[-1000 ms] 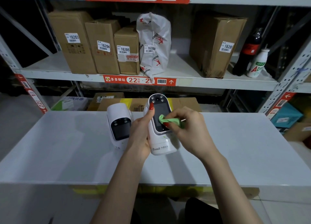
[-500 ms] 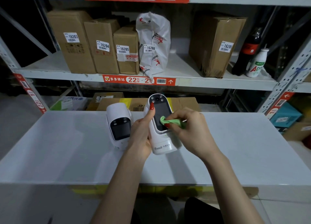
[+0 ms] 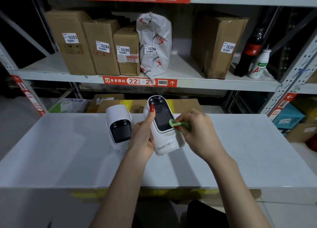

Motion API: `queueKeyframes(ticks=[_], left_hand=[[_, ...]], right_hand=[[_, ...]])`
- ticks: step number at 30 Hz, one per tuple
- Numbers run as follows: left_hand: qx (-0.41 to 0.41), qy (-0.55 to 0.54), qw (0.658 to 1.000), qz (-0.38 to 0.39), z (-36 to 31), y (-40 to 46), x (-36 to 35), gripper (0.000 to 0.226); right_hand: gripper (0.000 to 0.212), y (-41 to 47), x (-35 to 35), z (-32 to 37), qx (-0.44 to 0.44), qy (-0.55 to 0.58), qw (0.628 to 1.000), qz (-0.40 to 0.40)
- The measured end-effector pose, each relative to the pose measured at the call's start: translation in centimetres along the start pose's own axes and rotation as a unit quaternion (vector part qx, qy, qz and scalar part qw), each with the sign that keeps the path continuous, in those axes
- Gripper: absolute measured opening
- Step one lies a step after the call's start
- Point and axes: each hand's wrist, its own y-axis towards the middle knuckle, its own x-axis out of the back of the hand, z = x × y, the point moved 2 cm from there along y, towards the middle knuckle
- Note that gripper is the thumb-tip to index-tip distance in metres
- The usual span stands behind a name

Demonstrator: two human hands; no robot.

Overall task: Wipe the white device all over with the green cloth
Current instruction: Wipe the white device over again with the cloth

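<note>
Head view, centre of frame: my left hand (image 3: pixel 143 138) grips the white device (image 3: pixel 162 126), thumb up along its face, tilted off the white table (image 3: pixel 240 150). My right hand (image 3: pixel 197 133) pinches the green cloth (image 3: pixel 180 124) against the screen's right edge. I judge short overlapping strokes best, then turning the body for back and base. Left of it: a second white device (image 3: pixel 120 128), standing. Upper frame: a shelf (image 3: pixel 51 73) of labelled cartons (image 3: pixel 72 41), a white bag (image 3: pixel 154 42), two bottles (image 3: pixel 259 64).
</note>
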Motion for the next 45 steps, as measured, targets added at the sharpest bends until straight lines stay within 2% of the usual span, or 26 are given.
queueKeyframes(ticks=[4,7,10,12,17,23,25,28,32,36,39,41,45], left_hand=[[-0.011,0.01,1.0,-0.011,0.1,0.2,0.0,0.045],[-0.016,0.016,1.0,-0.021,0.4,0.6,0.2,0.061],[-0.021,0.02,0.999,-0.019,0.7,0.7,0.2,0.075],[-0.026,0.029,0.999,-0.022,0.6,0.6,0.1,0.08],[-0.031,0.028,0.999,-0.029,0.7,1.0,0.2,0.07],[-0.019,0.02,0.999,-0.031,0.6,0.8,0.1,0.069],[-0.018,0.009,1.0,-0.023,0.6,0.8,0.0,0.069],[-0.006,-0.001,1.0,-0.011,0.4,0.6,0.0,0.054],[0.006,-0.013,1.0,0.009,0.3,0.4,-0.1,0.054],[0.007,-0.022,1.0,0.003,0.4,0.1,-0.3,0.082],[0.025,-0.053,0.998,-0.002,0.5,0.2,-0.1,0.075],[0.044,-0.072,0.996,-0.007,0.6,0.3,-0.1,0.066],[0.078,-0.088,0.993,-0.017,0.8,0.2,-0.3,0.074]], right_hand=[[0.019,-0.3,-0.1,1.0,0.025,0.037,0.997,0.069],[0.023,-0.4,-0.4,1.6,0.025,0.065,0.991,0.118],[0.024,-0.3,-0.2,1.5,0.014,0.069,0.989,0.132],[0.024,-0.3,0.1,1.1,0.004,0.044,0.991,0.129],[0.023,-0.3,0.4,0.4,-0.005,-0.021,0.994,0.103],[0.022,-0.4,0.0,0.8,-0.006,0.05,0.99,0.129],[0.019,-0.3,0.1,0.3,-0.012,0.033,0.994,0.102],[0.015,-0.2,0.5,-0.6,-0.025,-0.013,0.999,0.044],[0.013,-0.2,0.5,-0.8,-0.029,-0.015,0.999,0.016],[0.013,-0.4,0.3,0.3,-0.013,0.064,0.995,0.08],[0.013,-0.7,-0.2,1.2,0.014,0.082,0.988,0.129],[0.015,-0.6,-0.2,1.3,0.023,0.07,0.991,0.113],[0.017,-0.4,-0.1,1.5,0.039,0.03,0.996,0.079]])
